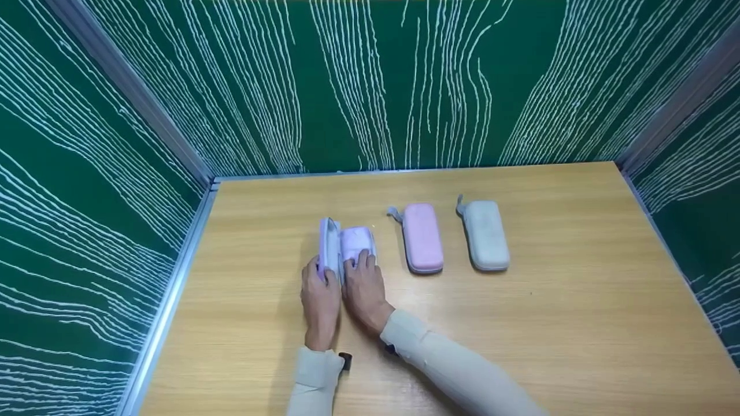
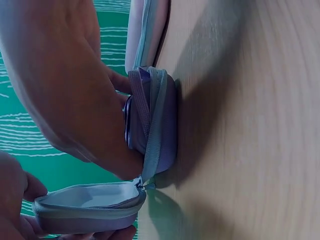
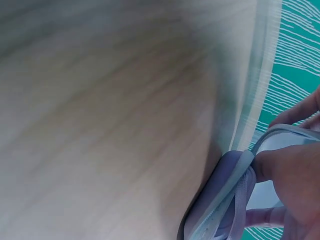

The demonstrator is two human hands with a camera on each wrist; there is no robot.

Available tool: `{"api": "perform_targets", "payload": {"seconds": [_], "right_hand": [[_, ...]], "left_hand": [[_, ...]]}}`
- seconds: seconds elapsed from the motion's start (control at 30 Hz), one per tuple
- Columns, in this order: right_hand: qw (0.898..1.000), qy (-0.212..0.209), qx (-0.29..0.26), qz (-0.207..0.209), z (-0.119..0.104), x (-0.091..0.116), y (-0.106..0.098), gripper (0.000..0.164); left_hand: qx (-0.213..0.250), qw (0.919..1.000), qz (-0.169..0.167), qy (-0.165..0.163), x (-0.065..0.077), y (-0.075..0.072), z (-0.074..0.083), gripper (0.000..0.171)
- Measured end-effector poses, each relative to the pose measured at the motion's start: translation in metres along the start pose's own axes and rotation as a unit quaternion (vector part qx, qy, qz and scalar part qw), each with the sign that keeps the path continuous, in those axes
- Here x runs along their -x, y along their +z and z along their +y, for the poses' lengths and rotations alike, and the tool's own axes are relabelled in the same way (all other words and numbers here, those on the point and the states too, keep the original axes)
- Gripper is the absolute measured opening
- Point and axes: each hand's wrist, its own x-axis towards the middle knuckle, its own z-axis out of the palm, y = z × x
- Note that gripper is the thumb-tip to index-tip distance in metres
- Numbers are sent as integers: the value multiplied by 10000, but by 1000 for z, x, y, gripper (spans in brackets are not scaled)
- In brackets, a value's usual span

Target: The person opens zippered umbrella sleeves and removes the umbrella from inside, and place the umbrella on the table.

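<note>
A lilac zip case [image 1: 324, 242] stands unfolded on the table, its lid half raised on the left and showing a pale lining. My left hand [image 1: 321, 297] grips this raised half, with the thumb inside and the fingers on the outer shell. In the other half lies a smooth lilac item [image 1: 356, 238] whose exact kind I cannot make out; dark edges show on it in the left wrist view. My right hand [image 1: 365, 289] reaches over its near end, thumb and fingers on either side of it. The case's rim hides some of those fingertips.
To the right lies a closed pink zip case [image 1: 422, 237] with a grey strap. Farther right is a closed grey case [image 1: 487, 236], also strapped. Green panels [image 1: 399, 86] with white wavy lines border the wooden table [image 1: 549, 335] at the back and sides.
</note>
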Motion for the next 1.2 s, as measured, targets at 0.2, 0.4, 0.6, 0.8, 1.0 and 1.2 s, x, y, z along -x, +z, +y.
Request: {"api": "perform_targets", "payload": {"seconds": [0.2,0.4,0.6,0.8,1.0,1.2], "right_hand": [[9997,118,-53,-223,-2,-3,0,20],[9988,276,-237,-334,-5,-5,-1,17],[9979,505,-12,-412,-10,-11,-1,19],[9963,715,168,-441,-13,-11,1,17],[9961,634,83,-606,-11,-10,3,24],[9956,572,490,-558,-10,-11,4,22]], "left_hand": [[-84,9999,27,78,-1,1,-1,39],[-59,9999,-57,-115,-3,-1,2,39],[-41,9999,-77,-123,-4,-2,2,38],[-6,9998,-59,190,-3,-3,2,38],[-95,9995,-132,273,-4,-4,2,40],[-19,9995,-216,218,-3,-4,3,41]]}}
